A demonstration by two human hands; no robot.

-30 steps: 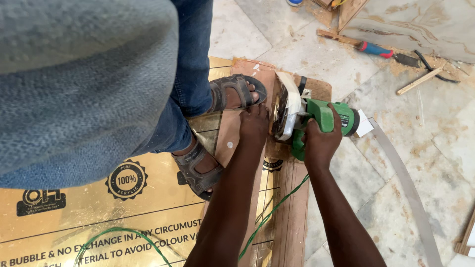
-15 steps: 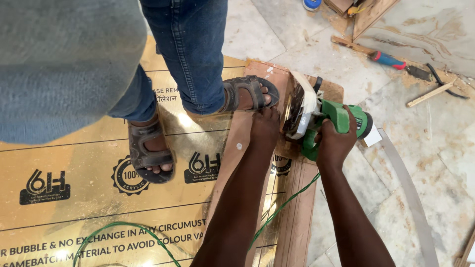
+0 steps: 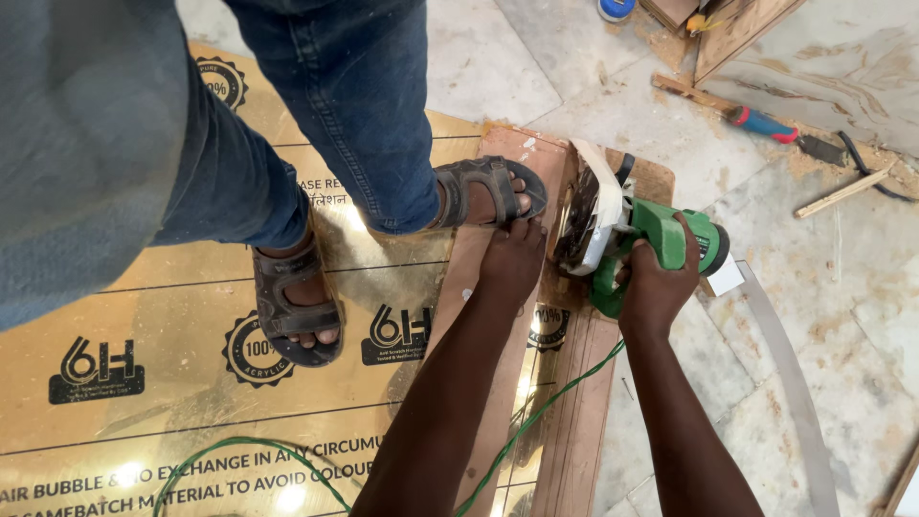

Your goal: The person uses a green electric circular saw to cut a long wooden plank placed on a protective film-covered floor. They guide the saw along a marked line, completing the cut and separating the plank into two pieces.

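Observation:
My right hand (image 3: 656,282) grips the handle of a green circular saw (image 3: 661,230) whose white guard and blade sit over a brown wooden strip (image 3: 574,421). Just left of the blade, my left hand (image 3: 512,263) presses flat on the strip. Beneath the strip lies a gold mirror-finish sheet (image 3: 172,402) with black printing. Another person in blue jeans stands on the sheet in sandals, one foot (image 3: 488,191) touching my left fingertips, the other foot (image 3: 292,306) farther left. The saw's green cord (image 3: 536,416) trails back between my arms.
A marble floor (image 3: 842,287) surrounds the sheet. A screwdriver with a red and blue handle (image 3: 766,124), a thin wooden stick (image 3: 842,191) and wooden boards (image 3: 737,33) lie at the upper right. A curved grey strip (image 3: 785,369) runs along the floor beside my right arm.
The standing person's nearer foot has stepped left, away from the other foot. My hands keep their hold on the saw and the strip; the view has shifted slightly.

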